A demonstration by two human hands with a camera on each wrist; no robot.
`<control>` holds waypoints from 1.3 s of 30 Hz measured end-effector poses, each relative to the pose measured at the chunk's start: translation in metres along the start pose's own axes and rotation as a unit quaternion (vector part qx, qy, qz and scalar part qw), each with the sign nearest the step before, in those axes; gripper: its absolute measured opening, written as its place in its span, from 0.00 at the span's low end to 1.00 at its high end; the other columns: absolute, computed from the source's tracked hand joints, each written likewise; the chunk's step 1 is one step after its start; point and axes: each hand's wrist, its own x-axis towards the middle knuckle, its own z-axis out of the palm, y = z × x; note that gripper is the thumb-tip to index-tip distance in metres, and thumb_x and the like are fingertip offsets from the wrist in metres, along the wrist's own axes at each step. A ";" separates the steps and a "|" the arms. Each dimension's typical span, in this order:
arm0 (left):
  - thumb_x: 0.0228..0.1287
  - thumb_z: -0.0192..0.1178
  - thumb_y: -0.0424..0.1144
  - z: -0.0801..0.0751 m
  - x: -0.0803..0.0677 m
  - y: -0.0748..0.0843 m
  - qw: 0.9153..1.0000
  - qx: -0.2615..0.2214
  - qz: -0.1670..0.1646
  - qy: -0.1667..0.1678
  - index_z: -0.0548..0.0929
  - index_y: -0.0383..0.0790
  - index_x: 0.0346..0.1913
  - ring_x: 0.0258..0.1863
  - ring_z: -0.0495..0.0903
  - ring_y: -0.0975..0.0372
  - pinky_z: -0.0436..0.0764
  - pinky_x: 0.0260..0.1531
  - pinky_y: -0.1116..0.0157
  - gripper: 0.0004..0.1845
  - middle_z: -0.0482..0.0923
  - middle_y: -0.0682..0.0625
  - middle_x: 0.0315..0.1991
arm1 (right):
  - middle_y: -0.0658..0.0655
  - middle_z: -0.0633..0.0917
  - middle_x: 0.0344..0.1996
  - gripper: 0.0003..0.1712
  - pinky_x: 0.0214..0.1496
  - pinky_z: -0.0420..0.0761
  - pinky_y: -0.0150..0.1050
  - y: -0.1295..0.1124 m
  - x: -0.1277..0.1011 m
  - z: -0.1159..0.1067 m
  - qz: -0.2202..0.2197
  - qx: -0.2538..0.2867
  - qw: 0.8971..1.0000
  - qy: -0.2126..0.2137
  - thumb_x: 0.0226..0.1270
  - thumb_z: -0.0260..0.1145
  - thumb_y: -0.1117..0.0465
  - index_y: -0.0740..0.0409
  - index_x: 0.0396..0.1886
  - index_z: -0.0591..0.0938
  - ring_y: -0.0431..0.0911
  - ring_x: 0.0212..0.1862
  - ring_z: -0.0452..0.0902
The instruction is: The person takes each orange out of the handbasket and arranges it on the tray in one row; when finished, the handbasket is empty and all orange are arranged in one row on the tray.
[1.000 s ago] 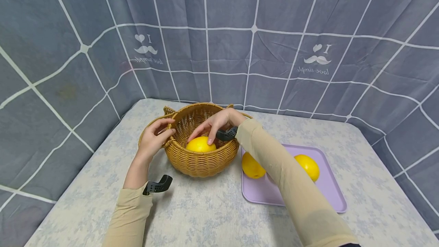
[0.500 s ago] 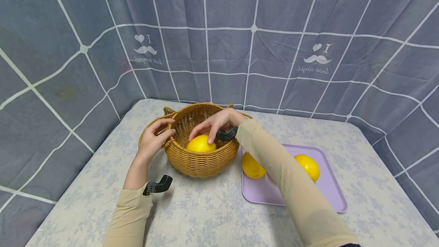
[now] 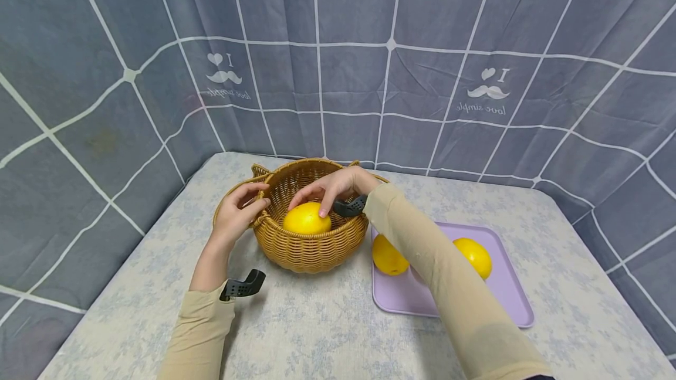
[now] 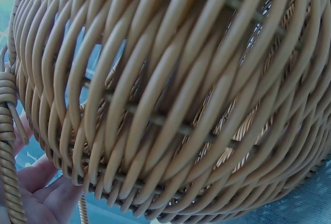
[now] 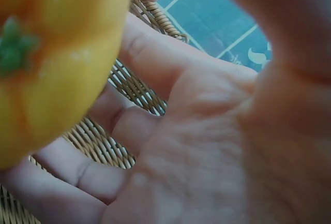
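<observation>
- The right hand point(image 3: 334, 187) reaches into the wicker basket point(image 3: 308, 251), its fingers curled over the top and far side of a yellow fruit point(image 3: 307, 219). The right wrist view shows the fruit point(image 5: 49, 53) against the fingers point(image 5: 77, 167), with the palm not closed round it.
- The fruit sits at about rim height inside the basket, toward its near side; whether it rests on the bottom cannot be told.
- The left hand point(image 3: 240, 210) pinches the basket's rim and handle at the left edge, thumb and fingers closed on the weave.
- Two more yellow fruits point(image 3: 389, 255) point(image 3: 473, 257) lie on a purple tray point(image 3: 454, 304) just right of the basket, on the table point(image 3: 317, 327).
- Likely risk: the grip looks shallow, fingertips more than palm, so the smooth round fruit could slip and fall into the basket.
- The fruit might also catch the rim, tipping the light basket if the left hand's pinch loosens.
- The right sleeve point(image 3: 438, 268) hangs over the tray and could nudge the fruits there.
</observation>
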 end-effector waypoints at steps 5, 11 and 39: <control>0.62 0.60 0.34 0.000 0.000 0.000 1.000 0.000 -0.003 -0.001 0.77 0.32 0.55 0.63 0.66 0.54 0.65 0.63 0.56 0.18 0.69 0.43 0.62 | 0.58 0.65 0.63 0.59 0.63 0.68 0.44 0.000 -0.001 0.000 -0.002 0.005 1.000 -0.001 0.41 0.79 0.46 0.66 0.67 0.58 0.48 0.62 0.63; 0.63 0.60 0.35 -0.001 -0.001 0.001 1.000 0.007 -0.008 -0.001 0.77 0.33 0.55 0.63 0.65 0.55 0.67 0.62 0.57 0.19 0.68 0.44 0.62 | 0.59 0.64 0.64 0.60 0.62 0.69 0.44 -0.001 -0.001 0.000 -0.009 0.011 1.000 -0.007 0.41 0.79 0.48 0.66 0.68 0.57 0.47 0.60 0.64; 0.64 0.60 0.38 0.002 -0.003 0.002 1.000 0.024 -0.018 0.000 0.76 0.35 0.57 0.65 0.64 0.54 0.68 0.61 0.57 0.20 0.67 0.46 0.64 | 0.59 0.61 0.64 0.63 0.59 0.71 0.46 -0.001 -0.016 0.008 -0.114 0.062 0.989 0.074 0.40 0.79 0.48 0.64 0.70 0.52 0.51 0.57 0.65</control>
